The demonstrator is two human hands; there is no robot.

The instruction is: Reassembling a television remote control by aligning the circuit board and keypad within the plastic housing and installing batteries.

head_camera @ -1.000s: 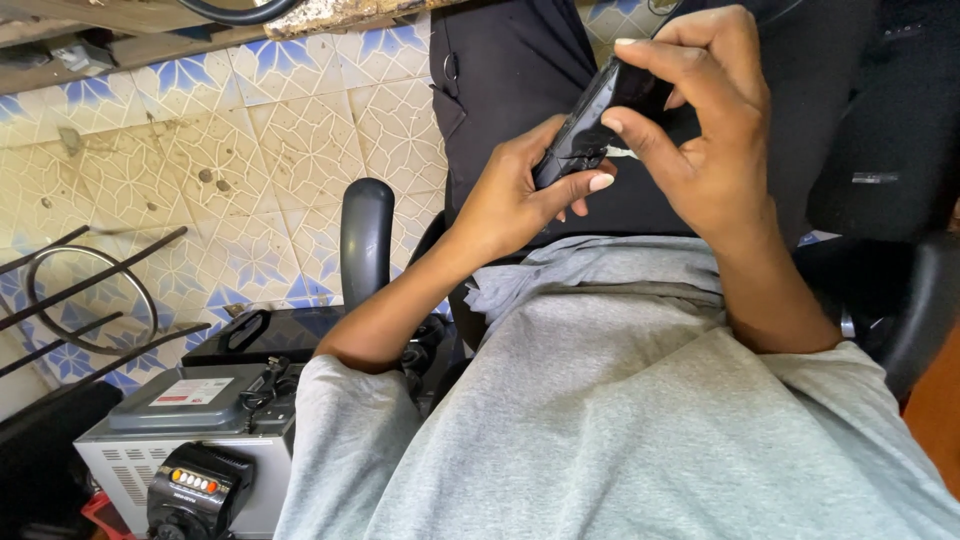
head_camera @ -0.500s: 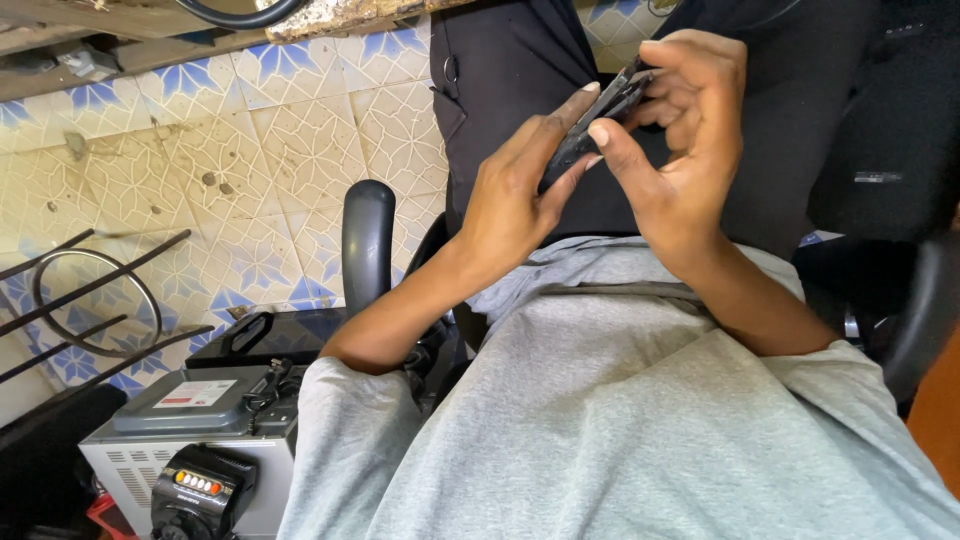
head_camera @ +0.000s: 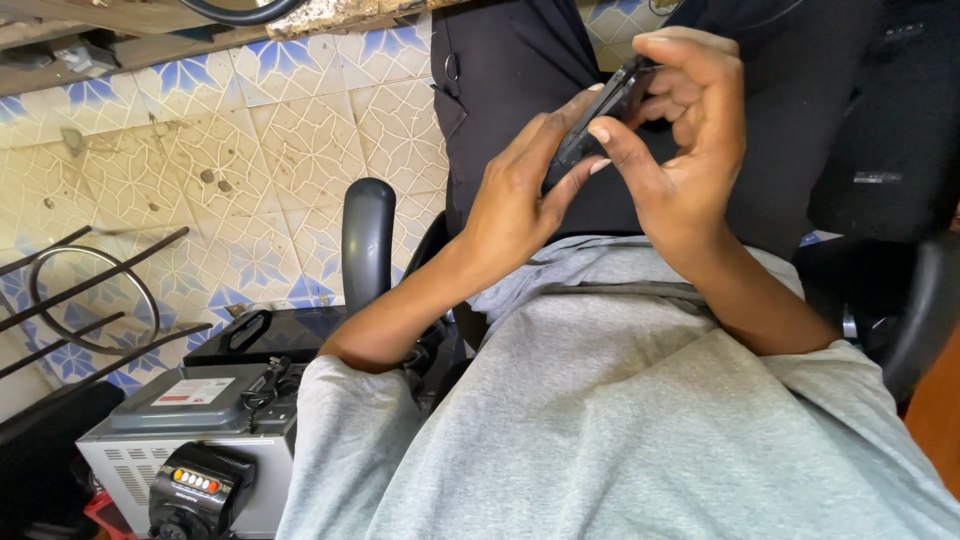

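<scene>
Small black device (head_camera: 600, 115): held between both hands, above the lap, in front of black trousers (head_camera: 520, 90).
Left hand (head_camera: 520, 195): fingers extended, pressing its lower edge.
Right hand (head_camera: 685, 150): fingers curled, thumb and fingertips pinching its upper end.
Grey metal box (head_camera: 200, 420): lower left, on patterned tile floor (head_camera: 270, 150).

Patterned blue-cream tile floor (head_camera: 300, 150), black chair armrest (head_camera: 367, 240), daylight from left.

Head camera, looking down, seemingly close.
</scene>
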